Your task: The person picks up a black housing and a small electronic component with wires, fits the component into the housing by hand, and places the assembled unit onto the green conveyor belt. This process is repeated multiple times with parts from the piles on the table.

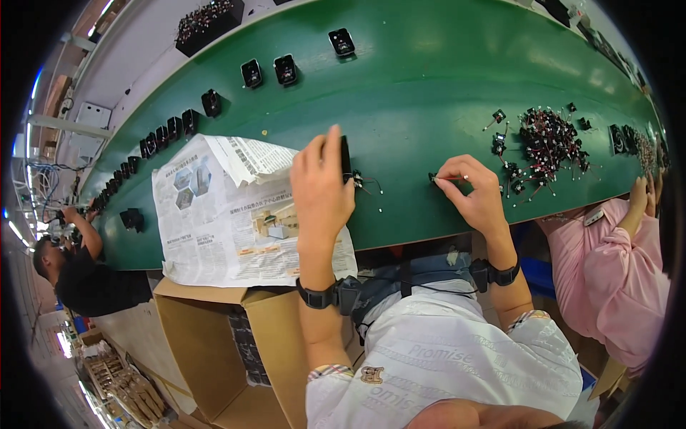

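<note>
My left hand [321,189] is over the green table by the newspaper's right edge, its fingers closed on a black flat case [346,159] held on edge. A small black part with thin loose wires [363,180] is right beside that case; whether the two are joined I cannot tell. Farther right, my right hand [471,194] pinches a tiny black piece [432,177] between thumb and finger, just above the table. The piece is too small to name.
Newspaper sheets [207,229] overhang an open cardboard box [204,343] with dark items inside. A pile of wired black parts [554,143] lies to the right. Black cases [285,69] line the green table's [429,79] far side. Co-workers sit left [93,279] and right [607,272].
</note>
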Tool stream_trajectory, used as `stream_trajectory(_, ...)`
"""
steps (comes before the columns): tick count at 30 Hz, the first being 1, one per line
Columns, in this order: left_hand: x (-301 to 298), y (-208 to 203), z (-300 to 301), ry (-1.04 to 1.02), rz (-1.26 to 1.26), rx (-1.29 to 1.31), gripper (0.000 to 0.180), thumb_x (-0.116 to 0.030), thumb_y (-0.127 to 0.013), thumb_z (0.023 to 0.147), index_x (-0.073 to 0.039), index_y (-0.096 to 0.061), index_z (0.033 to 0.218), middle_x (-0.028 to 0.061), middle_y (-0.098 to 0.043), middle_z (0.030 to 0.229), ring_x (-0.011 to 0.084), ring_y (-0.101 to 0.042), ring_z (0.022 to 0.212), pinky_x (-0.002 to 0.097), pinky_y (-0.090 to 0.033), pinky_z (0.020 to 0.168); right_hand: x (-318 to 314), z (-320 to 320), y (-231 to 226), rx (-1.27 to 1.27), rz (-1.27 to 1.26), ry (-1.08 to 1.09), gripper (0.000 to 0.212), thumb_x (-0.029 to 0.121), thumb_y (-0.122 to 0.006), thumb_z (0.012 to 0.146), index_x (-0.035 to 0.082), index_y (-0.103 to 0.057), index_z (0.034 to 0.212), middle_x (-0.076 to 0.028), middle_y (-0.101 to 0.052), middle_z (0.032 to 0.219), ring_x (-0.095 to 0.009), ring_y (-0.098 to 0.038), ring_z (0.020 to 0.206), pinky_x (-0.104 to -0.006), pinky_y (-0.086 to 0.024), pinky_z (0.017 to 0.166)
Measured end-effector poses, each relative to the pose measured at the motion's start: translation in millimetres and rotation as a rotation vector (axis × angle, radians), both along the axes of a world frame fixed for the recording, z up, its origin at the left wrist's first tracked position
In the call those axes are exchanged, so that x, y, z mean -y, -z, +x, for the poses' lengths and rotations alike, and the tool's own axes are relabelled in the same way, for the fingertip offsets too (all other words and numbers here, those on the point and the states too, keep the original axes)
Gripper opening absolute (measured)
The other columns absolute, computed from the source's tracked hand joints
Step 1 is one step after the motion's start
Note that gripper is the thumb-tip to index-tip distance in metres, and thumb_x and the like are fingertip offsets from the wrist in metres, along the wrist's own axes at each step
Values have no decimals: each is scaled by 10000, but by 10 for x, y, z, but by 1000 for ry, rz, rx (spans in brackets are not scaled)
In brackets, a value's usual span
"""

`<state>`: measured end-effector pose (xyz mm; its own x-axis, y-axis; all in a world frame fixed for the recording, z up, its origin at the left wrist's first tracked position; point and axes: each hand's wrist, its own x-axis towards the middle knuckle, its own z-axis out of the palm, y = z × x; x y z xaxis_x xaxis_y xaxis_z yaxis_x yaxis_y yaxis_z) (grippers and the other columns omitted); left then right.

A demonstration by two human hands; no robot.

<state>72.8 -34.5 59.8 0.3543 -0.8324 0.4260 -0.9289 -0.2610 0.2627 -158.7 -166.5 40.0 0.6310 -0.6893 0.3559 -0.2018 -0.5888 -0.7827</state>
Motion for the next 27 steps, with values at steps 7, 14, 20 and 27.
stream_trajectory(7,-258,88,-445,203,-328,-650,915,-123,-887,648,-11,-471,1455,109,-638,1313,256,-608,1144,330,-501,832,-241,187,-348,208,-109,-278,190,-17,-816,707,47,-715,855,-73,-688,978,-231,-655,852,-322,-548,704)
stream_trajectory(14,-407,-47,-471,284,-260,-552,969,-153,-930,554,-13,-529,1424,125,-657,1204,304,-599,1055,397,-510,864,-312,278,-433,163,-273,-403,217,44,-842,674,94,-711,840,-44,-670,1059,-275,-624,972,-403,-513,846)
stream_trajectory(20,-422,-45,-473,348,-264,-526,865,-237,-954,534,-23,-639,1310,119,-657,1128,303,-597,994,406,-516,840,-405,280,-400,138,-131,-401,198,26,-825,687,75,-714,844,-57,-657,1054,-281,-624,955,-390,-514,817)
stream_trajectory(27,-426,113,-531,325,-407,-595,866,-258,-961,572,-19,-608,1325,133,-674,1205,313,-638,1083,407,-528,941,-619,237,-351,102,23,-215,157,76,-805,779,77,-761,930,-93,-599,1202,-276,-586,1064,-438,-501,898)
